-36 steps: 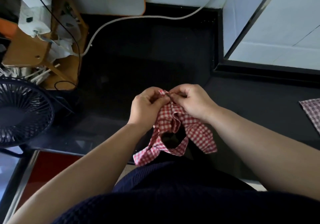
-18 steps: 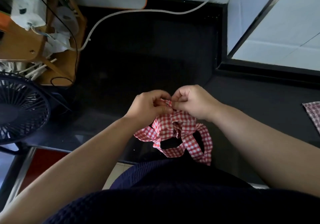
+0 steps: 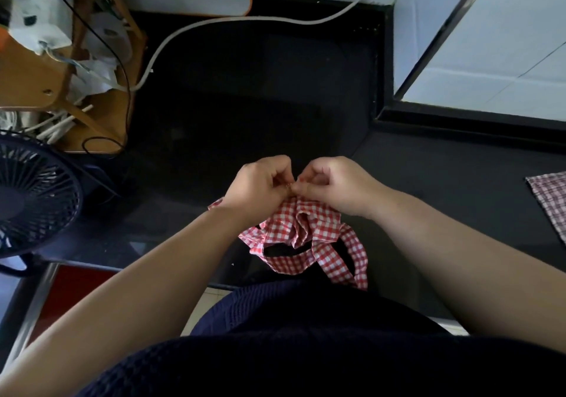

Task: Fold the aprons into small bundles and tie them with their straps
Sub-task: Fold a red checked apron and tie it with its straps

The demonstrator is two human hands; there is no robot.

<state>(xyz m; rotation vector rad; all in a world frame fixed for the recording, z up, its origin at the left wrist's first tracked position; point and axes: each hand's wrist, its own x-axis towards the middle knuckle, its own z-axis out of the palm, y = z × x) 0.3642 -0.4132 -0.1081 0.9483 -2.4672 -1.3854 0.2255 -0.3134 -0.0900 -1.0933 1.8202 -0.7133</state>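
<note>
1. Hands have drawn closer together over the last second, and the strap end that hung low on the left now bunches by the left wrist.
2. Left hand (image 3: 260, 188) and right hand (image 3: 333, 185) each pinch the top of the red gingham apron (image 3: 303, 228), fingers curled, fingertips almost touching.
3. It hangs crumpled over the black countertop (image 3: 245, 105); whether it rests there, I cannot tell.
4. Both pinches look small, so a slip would probably let the folds fall open.
5. Its straps (image 3: 355, 258) dangle in loops past the near edge and could tangle or snag on the forearms.
6. Another checked cloth (image 3: 548, 194) lies well apart on the right.
</note>
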